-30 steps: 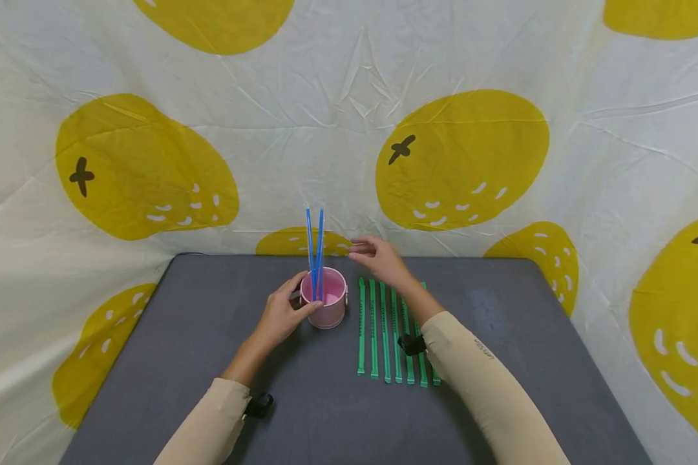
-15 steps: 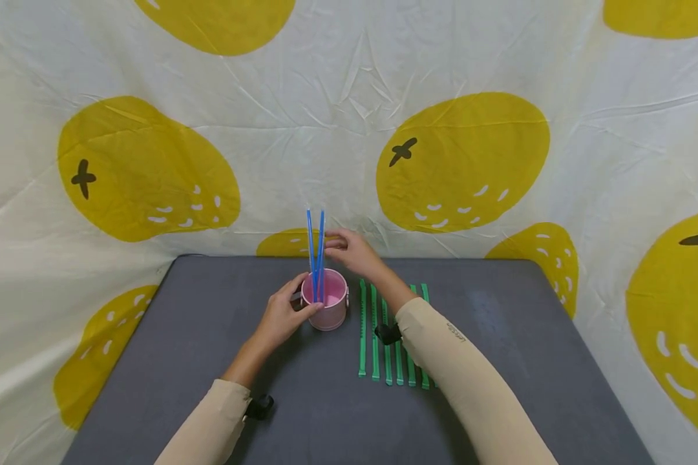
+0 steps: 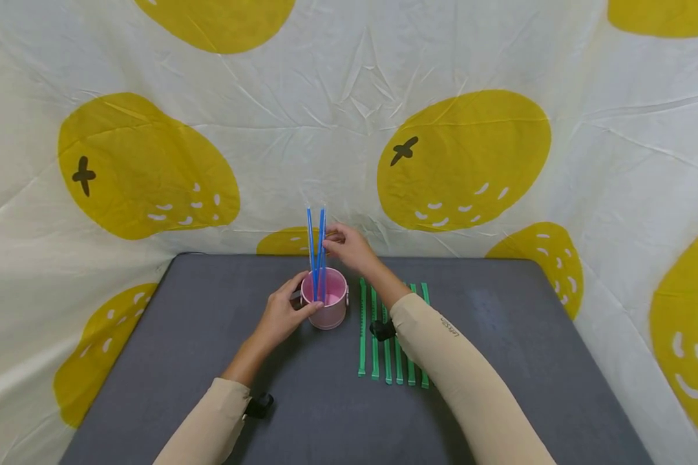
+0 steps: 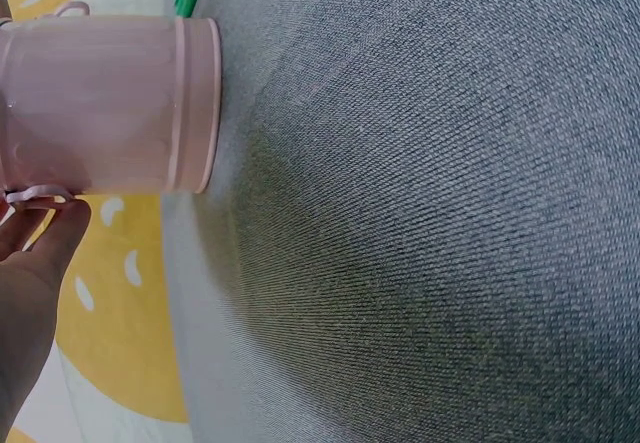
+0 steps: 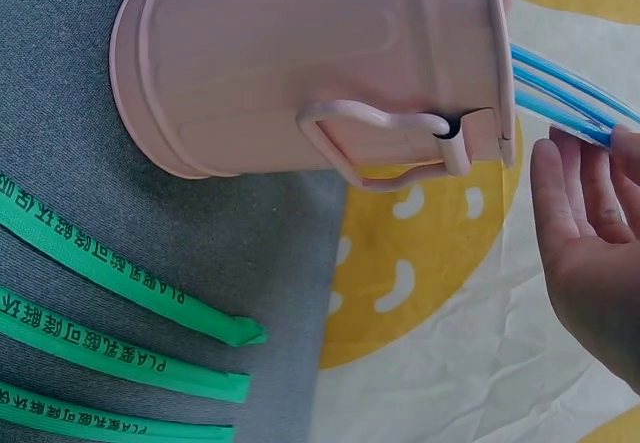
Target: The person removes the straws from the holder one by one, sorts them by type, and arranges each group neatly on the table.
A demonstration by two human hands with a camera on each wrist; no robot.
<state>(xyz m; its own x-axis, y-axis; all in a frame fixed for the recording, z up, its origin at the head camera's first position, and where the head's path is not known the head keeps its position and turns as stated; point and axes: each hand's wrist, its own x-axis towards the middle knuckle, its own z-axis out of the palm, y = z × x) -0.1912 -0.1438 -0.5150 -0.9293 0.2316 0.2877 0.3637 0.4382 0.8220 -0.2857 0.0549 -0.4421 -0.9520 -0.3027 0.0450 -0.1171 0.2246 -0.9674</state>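
A small pink metal bucket (image 3: 329,316) stands on the table, with looped handles at its sides. Several blue straws (image 3: 311,236) in clear wrappers lean upright out of it. My left hand (image 3: 282,311) holds the bucket from the left, thumb at the near rim and fingers around the far side. Behind the bucket's right side, my right hand (image 3: 349,249) pinches a blue straw (image 5: 562,115) partway up, above the rim. In the right wrist view the thumb and fingers meet at the straws, the other fingers loosely bent. The straws' lower ends are inside the bucket.
Several green paper-wrapped straws (image 3: 362,336) lie in a row right of the bucket, partly under my right forearm. The dark grey table (image 3: 209,323) ends at a white cloth backdrop (image 3: 302,168) with yellow fruit prints, close behind the bucket.
My right hand has moved left from beside the bucket to the blue straws, and its thumb and fingers have closed on one. The left hand and bucket have stayed put.
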